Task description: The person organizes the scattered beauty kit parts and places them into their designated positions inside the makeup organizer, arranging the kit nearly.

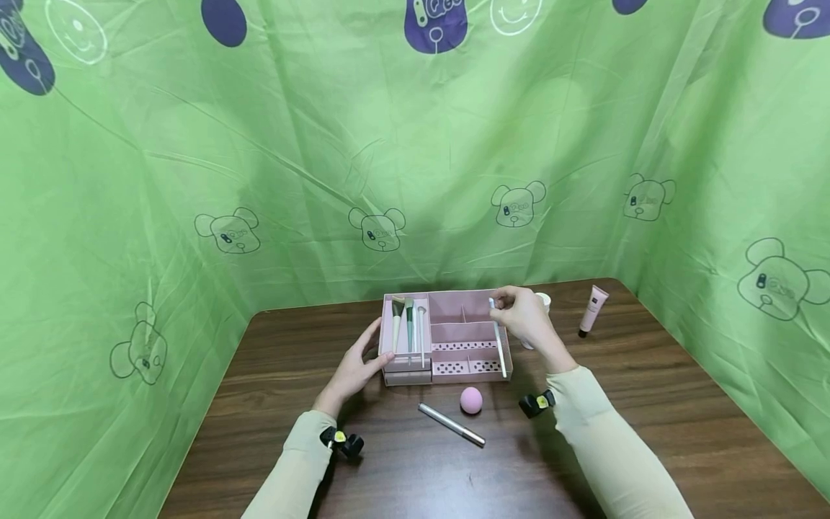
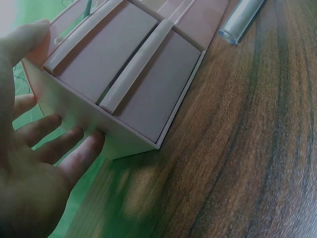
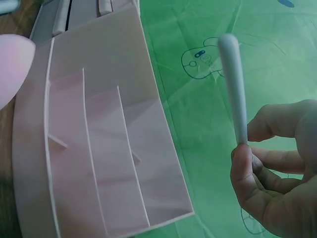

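Note:
A pink makeup organizer stands on the table, with drawers at its left and divided compartments at its right. My left hand rests on its left end. In the left wrist view, the thumb lies at the upper edge and the fingers touch the side wall. Between thumb and fingertips, my right hand pinches a slim white makeup brush above the organizer's right end. Its rounded handle shows in the right wrist view; fingers hide the other end. Several makeup brushes lie in the organizer's upper left tray.
In front of the organizer are a pink sponge ball and a silver tube-shaped stick. A pink squeeze tube stands at the right. Behind the right hand, a white object is partly hidden. Green cloth surrounds the wooden table.

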